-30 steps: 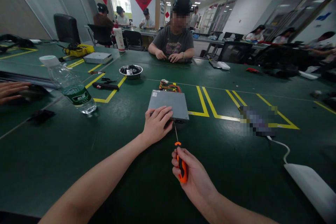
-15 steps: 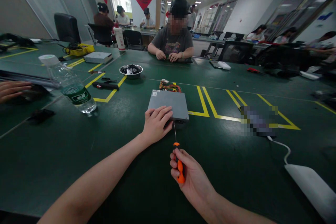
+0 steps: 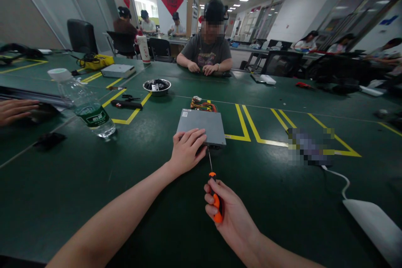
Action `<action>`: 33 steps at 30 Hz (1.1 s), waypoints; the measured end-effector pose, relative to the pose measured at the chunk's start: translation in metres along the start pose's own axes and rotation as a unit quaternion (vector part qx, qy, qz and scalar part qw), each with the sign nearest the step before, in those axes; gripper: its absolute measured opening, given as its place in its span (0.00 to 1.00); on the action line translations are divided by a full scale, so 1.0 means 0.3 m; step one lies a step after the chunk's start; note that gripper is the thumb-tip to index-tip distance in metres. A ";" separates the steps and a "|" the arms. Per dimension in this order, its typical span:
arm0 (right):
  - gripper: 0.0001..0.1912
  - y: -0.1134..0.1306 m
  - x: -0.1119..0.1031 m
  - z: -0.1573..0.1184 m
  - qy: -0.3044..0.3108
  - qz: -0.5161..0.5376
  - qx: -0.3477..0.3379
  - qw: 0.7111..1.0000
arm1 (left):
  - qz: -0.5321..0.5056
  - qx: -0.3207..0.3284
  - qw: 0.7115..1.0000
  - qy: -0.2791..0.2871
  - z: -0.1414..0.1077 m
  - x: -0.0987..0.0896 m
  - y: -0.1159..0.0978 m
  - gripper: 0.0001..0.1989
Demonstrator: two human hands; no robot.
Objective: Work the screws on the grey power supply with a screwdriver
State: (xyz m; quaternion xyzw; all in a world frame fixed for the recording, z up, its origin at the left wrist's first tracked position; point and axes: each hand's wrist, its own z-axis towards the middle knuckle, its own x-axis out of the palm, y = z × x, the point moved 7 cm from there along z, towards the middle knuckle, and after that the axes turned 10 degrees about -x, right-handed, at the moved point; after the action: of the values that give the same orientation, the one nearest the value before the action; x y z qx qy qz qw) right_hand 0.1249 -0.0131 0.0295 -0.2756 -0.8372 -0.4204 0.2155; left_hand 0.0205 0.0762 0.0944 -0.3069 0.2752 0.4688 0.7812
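Observation:
A grey metal computer power supply [image 3: 212,123] lies flat on the green table, its bundle of coloured cables [image 3: 204,104] at the far side. My left hand [image 3: 187,148] grips its near left corner, fingers across the top and thumb by the near face. In my right hand [image 3: 232,207] is an orange and black screwdriver [image 3: 218,214], fingers closed round the handle. Its thin shaft points away from me, up to the near face of the power supply beside my left fingers. Whether the tip sits in a screw is too small to tell.
A water bottle [image 3: 94,113] stands left, near another person's hand [image 3: 17,111]. Farther back are a metal bowl [image 3: 157,92] with dark items and a black tool [image 3: 127,104]. On the right lie a blurred-out device [image 3: 309,146] and its white cable [image 3: 341,173]. A person [image 3: 207,48] sits opposite.
The view has shifted very slightly, so things on the table appear a little lower. Both hands keep their holds, and the power supply has not visibly moved on the table.

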 end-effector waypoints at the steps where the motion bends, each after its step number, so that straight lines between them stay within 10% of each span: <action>1: 0.03 -0.002 0.000 -0.001 0.000 0.005 0.002 1.000 | 0.000 0.000 1.000 -0.001 0.000 0.000 0.000 0.12; 33: 0.08 -0.005 -0.009 0.004 0.007 -0.005 0.000 1.000 | 0.005 -0.002 1.000 0.001 0.003 -0.007 -0.005 0.12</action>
State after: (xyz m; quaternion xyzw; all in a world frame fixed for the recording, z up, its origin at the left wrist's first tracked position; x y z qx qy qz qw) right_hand 0.1259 -0.0135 0.0263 -0.2687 -0.8368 -0.4236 0.2195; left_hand 0.0211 0.0752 0.0967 -0.3076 0.2767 0.4733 0.7777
